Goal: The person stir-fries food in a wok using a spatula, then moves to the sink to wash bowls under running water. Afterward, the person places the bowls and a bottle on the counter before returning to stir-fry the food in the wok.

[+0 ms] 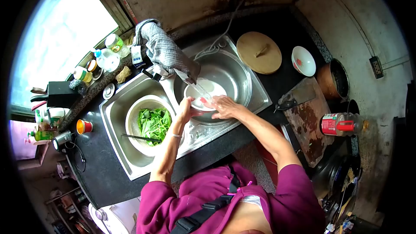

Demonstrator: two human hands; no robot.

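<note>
A white bowl (211, 87) with a reddish mark inside is tilted over the right basin of the steel sink (253, 99). My left hand (187, 109) is closed on the bowl's left rim. On the near right rim is my right hand (224, 106), some fingers reaching inside and others below the edge. Water runs into the bowl from the faucet (186, 77), which has a grey cloth (162, 45) draped over it. The bowl's underside is mostly hidden.
The left basin holds a colander (132, 123) with green leaves (155, 123) and a dark-handled utensil (141, 138). To the right lie a round wooden lid (255, 52), another bowl (303, 60), a cleaver (299, 96) on a cutting board (310, 134), and a bottle (338, 124).
</note>
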